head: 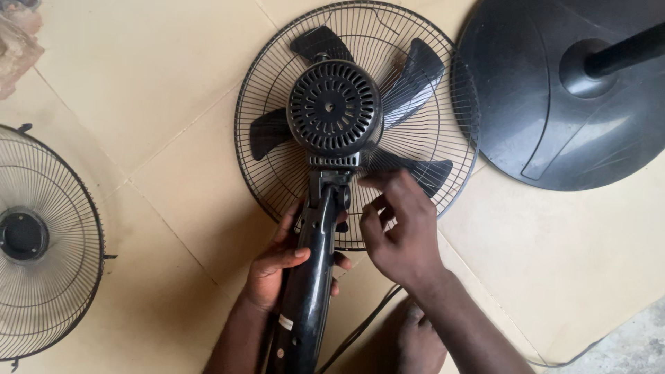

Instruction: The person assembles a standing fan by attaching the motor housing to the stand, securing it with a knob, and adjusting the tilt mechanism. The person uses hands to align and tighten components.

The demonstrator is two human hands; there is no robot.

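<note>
A black fan head lies face down on the tiled floor, its round motor housing [334, 107] pointing up at me, with dark blades [415, 73] showing through the rear wire guard [267, 83]. My left hand [277, 266] is wrapped around the black neck column [308, 291] just below the motor. My right hand [402, 232] rests on the wire guard beside the neck joint [332, 183], fingers curled at it. Whether the fingers pinch anything small is hidden.
A round black fan base [554, 131] with its pole [623, 52] lies at the upper right. A separate front wire guard [41, 242] lies at the left edge. A black cable [360, 329] runs between my arms. My foot [415, 343] is at the bottom.
</note>
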